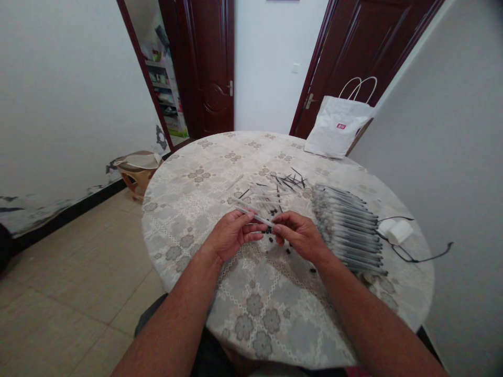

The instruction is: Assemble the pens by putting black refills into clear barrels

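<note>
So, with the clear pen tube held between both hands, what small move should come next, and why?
Probably lay it on the row of finished pens to the right. The left hand and right hand hold one pen tube by its two ends above the table. That row lies right beside the right hand, while loose tubes and black refills wait behind.

A slim, pale, translucent pen barrel (254, 216) is held nearly level above the tabletop (220, 173), tilted slightly down to the right. Its left end is pinched in the grip of the left hand (231, 235); its right end is met by the fingertips of the right hand (301, 235).
</note>
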### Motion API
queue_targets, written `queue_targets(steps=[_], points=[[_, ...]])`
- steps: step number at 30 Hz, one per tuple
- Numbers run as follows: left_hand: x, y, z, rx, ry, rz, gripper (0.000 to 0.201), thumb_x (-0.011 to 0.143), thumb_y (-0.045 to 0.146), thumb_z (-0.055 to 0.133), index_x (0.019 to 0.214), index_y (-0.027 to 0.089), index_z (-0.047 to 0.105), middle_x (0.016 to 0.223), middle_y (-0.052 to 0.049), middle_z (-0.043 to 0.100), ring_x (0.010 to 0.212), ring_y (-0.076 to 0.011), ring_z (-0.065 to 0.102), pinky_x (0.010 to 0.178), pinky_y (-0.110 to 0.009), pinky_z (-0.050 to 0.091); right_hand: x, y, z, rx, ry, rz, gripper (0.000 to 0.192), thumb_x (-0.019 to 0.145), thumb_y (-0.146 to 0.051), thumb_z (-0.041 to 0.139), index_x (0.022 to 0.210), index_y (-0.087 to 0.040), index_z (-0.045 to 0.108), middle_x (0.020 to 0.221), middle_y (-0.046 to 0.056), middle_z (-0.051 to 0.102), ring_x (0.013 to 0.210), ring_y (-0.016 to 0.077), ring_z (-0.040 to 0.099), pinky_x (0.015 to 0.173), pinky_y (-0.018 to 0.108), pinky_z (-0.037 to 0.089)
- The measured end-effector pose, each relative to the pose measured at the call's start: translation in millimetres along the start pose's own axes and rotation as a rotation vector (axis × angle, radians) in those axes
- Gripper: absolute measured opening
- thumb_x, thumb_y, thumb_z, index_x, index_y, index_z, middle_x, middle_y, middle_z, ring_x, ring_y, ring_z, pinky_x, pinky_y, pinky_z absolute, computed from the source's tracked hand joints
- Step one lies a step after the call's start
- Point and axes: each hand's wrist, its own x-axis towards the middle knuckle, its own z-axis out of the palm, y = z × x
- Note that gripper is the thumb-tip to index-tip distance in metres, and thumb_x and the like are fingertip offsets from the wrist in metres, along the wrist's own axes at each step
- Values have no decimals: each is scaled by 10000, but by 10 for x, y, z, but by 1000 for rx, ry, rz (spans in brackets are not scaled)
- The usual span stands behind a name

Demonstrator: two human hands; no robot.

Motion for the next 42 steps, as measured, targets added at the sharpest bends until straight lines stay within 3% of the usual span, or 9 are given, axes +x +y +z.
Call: queue_targets(steps=[4,7,14,19,24,28,34,39,42], points=[[-22,-44,59,-16,-76,-87,142,875,204,719,964,127,639,912,-136,756,775,-209,764,654,-288,636,2,-32,15,71,-25,44,283,847,-449,744,940,-200,647,682,-34,645,497,98,550,475,218,439],[13,-54,45,-35,-31,-56,115,874,194,715,930,120,647,900,-139,760,798,-223,770,668,-297,639,10,-179,-131,-73,-67,55,271,909,-448,652,1010,-197,656,741,-13,670,531,103,562,500,223,448],[116,47,-59,-157,200,79,75,917,167,608,871,121,645,831,-110,752,786,-218,766,674,-312,639,-426,-602,-692,-1050,-59,46,61,890,-246,647,856,-220,691,763,31,710,673,168,626,619,274,389],[93,71,-17,-165,220,101,88,935,206,580,918,131,624,860,-131,751,816,-250,768,685,-360,640,-898,-363,-510,-1327,-139,181,46,868,-195,659,884,-224,691,759,66,725,698,223,680,589,294,356],[89,53,-9,-153,200,121,93,933,227,596,975,145,591,895,-139,753,883,-285,770,725,-409,642,-981,-101,-309,-1419,-174,264,109,880,-105,598,851,-193,656,829,105,725,717,231,684,585,301,357],[76,42,-26,-137,171,131,113,900,208,658,944,159,565,902,-114,749,919,-288,768,755,-411,643,-897,-224,-256,-1301,-195,229,112,912,-115,555,863,-180,632,848,106,719,742,220,669,616,298,372],[55,11,-22,-109,100,145,262,819,174,764,972,180,551,922,-65,741,939,-269,765,796,-384,636,-473,-543,-137,-734,-76,51,71,929,-245,598,894,-205,646,780,9,675,714,147,614,662,261,416],[56,-21,-1,-68,119,156,280,808,197,779,960,175,545,954,-73,741,909,-260,766,781,-378,634,-5,-359,77,-146,107,110,168,881,-354,652,951,-202,663,689,-24,644,583,128,585,564,250,469],[54,-46,4,-53,118,161,289,804,195,779,975,173,547,965,-84,747,922,-250,762,800,-369,626,128,-173,208,25,182,119,239,830,-378,698,964,-181,675,657,-25,642,554,126,582,535,250,488]])
